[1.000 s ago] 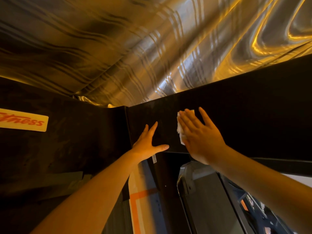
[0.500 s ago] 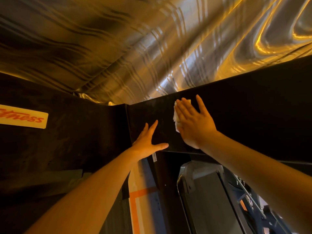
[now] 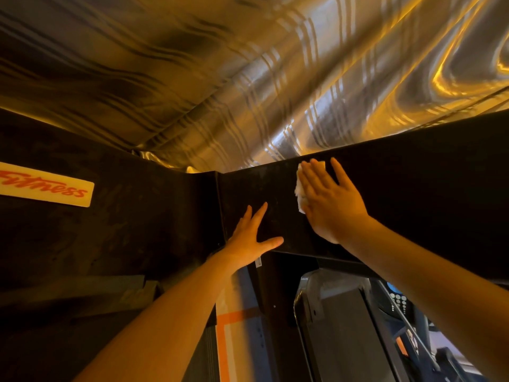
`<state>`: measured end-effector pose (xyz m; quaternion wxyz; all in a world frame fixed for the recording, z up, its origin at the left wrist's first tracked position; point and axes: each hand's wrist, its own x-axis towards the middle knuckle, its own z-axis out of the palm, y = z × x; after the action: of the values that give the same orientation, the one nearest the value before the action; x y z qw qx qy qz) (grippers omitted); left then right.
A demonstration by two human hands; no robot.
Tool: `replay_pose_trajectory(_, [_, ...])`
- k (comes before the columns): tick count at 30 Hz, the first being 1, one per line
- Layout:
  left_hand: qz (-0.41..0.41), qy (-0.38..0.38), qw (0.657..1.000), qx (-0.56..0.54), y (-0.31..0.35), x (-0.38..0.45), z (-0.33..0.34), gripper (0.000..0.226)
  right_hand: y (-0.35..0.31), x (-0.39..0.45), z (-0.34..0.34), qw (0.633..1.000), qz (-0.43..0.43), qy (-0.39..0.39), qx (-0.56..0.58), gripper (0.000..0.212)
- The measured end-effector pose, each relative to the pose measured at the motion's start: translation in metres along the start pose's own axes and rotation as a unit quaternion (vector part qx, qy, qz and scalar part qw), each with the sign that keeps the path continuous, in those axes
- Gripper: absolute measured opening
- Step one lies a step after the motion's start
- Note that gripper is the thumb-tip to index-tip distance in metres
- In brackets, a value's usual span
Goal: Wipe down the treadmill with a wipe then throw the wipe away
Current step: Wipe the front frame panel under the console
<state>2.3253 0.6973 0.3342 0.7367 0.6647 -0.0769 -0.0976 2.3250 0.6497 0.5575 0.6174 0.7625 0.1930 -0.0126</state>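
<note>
A black treadmill panel [image 3: 413, 188] crosses the view from the centre to the right. My right hand [image 3: 330, 197] lies flat on it with straight fingers and presses a white wipe [image 3: 300, 194] against the surface; only the wipe's left edge shows past my fingers. My left hand [image 3: 253, 238] rests flat on the same panel lower left, fingers spread, thumb out to the right, holding nothing.
A second black panel [image 3: 124, 230] on the left carries a pale label with red "Fitness" lettering [image 3: 44, 187]. Behind both hangs a shiny rippled metallic wall [image 3: 248, 78]. Below are a grey machine housing [image 3: 338, 326] and floor with orange tape [image 3: 234, 321].
My right hand has slid the wipe upward along the panel toward its top edge. My left hand has stayed in place.
</note>
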Motion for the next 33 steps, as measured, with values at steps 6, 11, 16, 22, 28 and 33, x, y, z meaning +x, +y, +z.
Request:
replay_pose_trajectory(6, [0.018,0.095,0.995,-0.013,0.000,0.000,0.017,0.059,-0.017,-0.047,0.015,0.999,-0.021,0.005,0.033,0.072])
replay_pose_trajectory(11, [0.003,0.141,0.990,-0.028,0.005,0.008,0.029,0.057,-0.017,-0.035,0.011,1.000,-0.020,0.001,0.024,0.071])
replay_pose_trajectory(16, [-0.013,0.139,0.990,-0.036,0.010,0.013,0.025,0.058,-0.008,0.012,0.002,1.000,-0.008,0.001,0.007,0.071])
replay_pose_trajectory(22, [-0.018,0.103,0.994,-0.023,0.007,0.015,0.012,0.061,-0.008,0.018,0.001,1.000,0.005,-0.002,0.018,0.072])
replay_pose_trajectory(28, [-0.022,0.098,0.995,-0.024,0.007,0.013,0.012,0.062,-0.037,-0.032,0.017,0.999,-0.017,-0.012,0.039,0.072])
replay_pose_trajectory(33, [-0.027,0.098,0.995,-0.014,0.009,0.012,0.012,0.062,-0.045,-0.048,0.020,0.998,-0.031,-0.029,0.047,0.071])
